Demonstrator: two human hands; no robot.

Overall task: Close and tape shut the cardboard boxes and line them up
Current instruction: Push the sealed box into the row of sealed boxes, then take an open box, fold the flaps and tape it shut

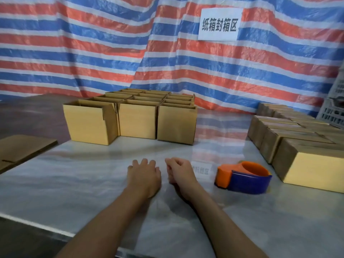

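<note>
Several open-topped cardboard boxes (137, 120) stand in a block at the back middle of the grey table (74, 183). Closed cardboard boxes (305, 157) are lined up along the right side. An orange and blue tape dispenser (243, 176) lies on the table between the hands and the closed boxes. My left hand (144, 175) rests on the table with fingers loosely bent and holds nothing. My right hand (179, 173) lies beside it, fingers loosely curled, also holding nothing, a short way left of the dispenser.
A flat cardboard sheet (22, 151) lies at the table's left edge. A striped red, white and blue tarp (93, 43) with a white paper sign (219, 24) hangs behind. A white plastic crate (333, 112) stands at the far right. A small label (202, 170) is stuck on the tabletop.
</note>
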